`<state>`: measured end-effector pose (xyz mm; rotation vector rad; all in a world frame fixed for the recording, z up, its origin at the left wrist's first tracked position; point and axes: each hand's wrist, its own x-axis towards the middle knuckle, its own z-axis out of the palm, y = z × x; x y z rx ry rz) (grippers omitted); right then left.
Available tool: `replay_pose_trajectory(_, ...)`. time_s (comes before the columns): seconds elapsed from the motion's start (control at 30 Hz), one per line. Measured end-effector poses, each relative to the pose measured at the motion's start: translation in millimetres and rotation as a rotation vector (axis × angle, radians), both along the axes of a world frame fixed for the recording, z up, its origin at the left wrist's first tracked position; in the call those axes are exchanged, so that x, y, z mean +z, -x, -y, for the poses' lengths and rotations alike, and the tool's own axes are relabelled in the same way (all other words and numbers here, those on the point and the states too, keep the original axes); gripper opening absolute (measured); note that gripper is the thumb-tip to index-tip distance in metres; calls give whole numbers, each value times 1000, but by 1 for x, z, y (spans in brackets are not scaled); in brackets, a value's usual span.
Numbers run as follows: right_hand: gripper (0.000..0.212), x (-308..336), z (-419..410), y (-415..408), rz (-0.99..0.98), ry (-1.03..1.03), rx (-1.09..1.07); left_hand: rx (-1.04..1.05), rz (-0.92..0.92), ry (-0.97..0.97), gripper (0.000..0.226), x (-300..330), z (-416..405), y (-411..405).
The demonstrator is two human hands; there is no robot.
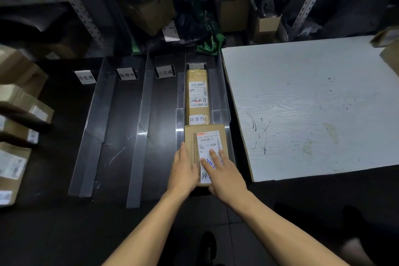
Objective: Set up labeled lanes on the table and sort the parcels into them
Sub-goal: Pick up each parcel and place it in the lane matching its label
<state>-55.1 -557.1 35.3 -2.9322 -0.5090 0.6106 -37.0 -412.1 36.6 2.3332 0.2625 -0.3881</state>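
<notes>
While both my hands rest on it, the scene reads so:
Near parcel (206,149): a brown box at lower centre of the frame, in the rightmost lane, its front end touching the far parcel.
Left hand (183,170): my fingers lie straight and flat along the box's left edge, gripping nothing.
Right hand (224,174): my fingers are spread straight on the white label on top; my thumb is hidden under the near end, so I cannot tell whether it hooks the box.
Far parcel (197,95): long, tan, taped, lying lengthwise deeper in the same lane, centre of frame.
Lane dividers (141,114): clear plastic strips on the dark table.
Lane labels (127,74): white cards at the lanes' far ends.
White board (313,103): right half of the frame, beside the lanes.
Stacked boxes (19,114): left edge.
</notes>
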Motion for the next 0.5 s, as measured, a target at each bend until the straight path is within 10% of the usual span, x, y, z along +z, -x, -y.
replay_pose_trajectory(0.5, 86, 0, 0, -1, -19, -1, 1, 2, 37, 15, 71, 15, -2, -2)
